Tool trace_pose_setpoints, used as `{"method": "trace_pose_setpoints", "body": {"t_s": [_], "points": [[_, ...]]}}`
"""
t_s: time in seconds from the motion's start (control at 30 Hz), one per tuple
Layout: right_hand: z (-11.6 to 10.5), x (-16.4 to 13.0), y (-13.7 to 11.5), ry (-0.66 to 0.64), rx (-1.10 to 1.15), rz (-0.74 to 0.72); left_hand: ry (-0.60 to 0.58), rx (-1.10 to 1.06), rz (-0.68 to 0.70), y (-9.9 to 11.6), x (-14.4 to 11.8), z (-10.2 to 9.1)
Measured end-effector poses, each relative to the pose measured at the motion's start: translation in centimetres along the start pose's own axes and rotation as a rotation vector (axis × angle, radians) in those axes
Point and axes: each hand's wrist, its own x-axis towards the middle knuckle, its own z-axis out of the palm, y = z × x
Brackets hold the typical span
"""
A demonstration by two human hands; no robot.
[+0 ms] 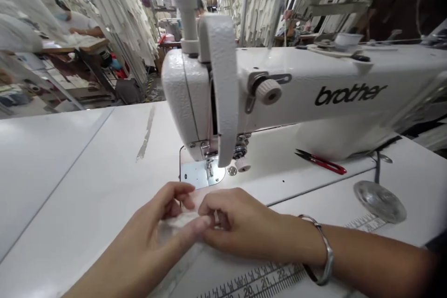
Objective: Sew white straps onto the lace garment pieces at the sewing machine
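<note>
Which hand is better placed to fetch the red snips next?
Probably the right hand: the red snips lie out to its right, nearer to it than to the left hand.

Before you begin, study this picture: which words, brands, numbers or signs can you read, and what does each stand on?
"brother": on the side of the sewing machine.
"20": on the ruler on the table.
"21": same ruler.
"22": same ruler.
Too small or blurred: the ruler's other figures, including those beside the clear disc.
</note>
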Motion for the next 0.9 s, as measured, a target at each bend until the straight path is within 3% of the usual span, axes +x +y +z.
{"method": "trace_pose_setpoints", "body": {"t_s": [0.13, 0.2, 0.3, 0.37, 0.5, 0.6, 0.67, 0.77, 0.83, 0.9], "points": [[0.0, 0.0, 1.6, 0.140, -0.023, 0.026, -0.216, -0.080, -0.083, 0.4, 2.6, 0.2], [-0.1, -0.3, 2.2, 0.216, -0.134, 0.028, -0.223, -0.091, -0.051, 0.4, 4.0, 0.0], [0.0, -0.5, 2.8, 0.267, -0.444, -0.109, -0.129, 0.008, 0.037, -0.2, 5.5, -0.1], [0.1, -0.3, 3.1, 0.229, -0.639, -0.219, -0.051, 0.153, 0.073, -1.1, 6.1, 0.0], [0.5, 0.0, 3.2, 0.152, -0.751, -0.323, 0.216, 0.509, 0.097, -2.8, 6.5, -0.3], [0.9, 0.1, 3.1, 0.096, -0.792, -0.341, 0.373, 0.544, 0.317, -2.5, 6.1, -1.1], [1.1, -0.1, 3.0, 0.080, -0.843, -0.342, 0.357, 0.562, 0.585, -2.0, 5.4, -1.3], [1.0, -0.8, 2.7, 0.058, -0.928, -0.426, 0.294, 0.771, 0.943, -2.5, 3.9, -0.4], [0.6, -1.4, 2.7, 0.013, -0.969, -0.460, 0.290, 0.895, 1.010, -3.8, 3.1, 0.4], [0.2, -1.7, 2.9, -0.017, -0.993, -0.470, 0.291, 0.920, 0.986, -5.2, 2.7, 0.9]]}}
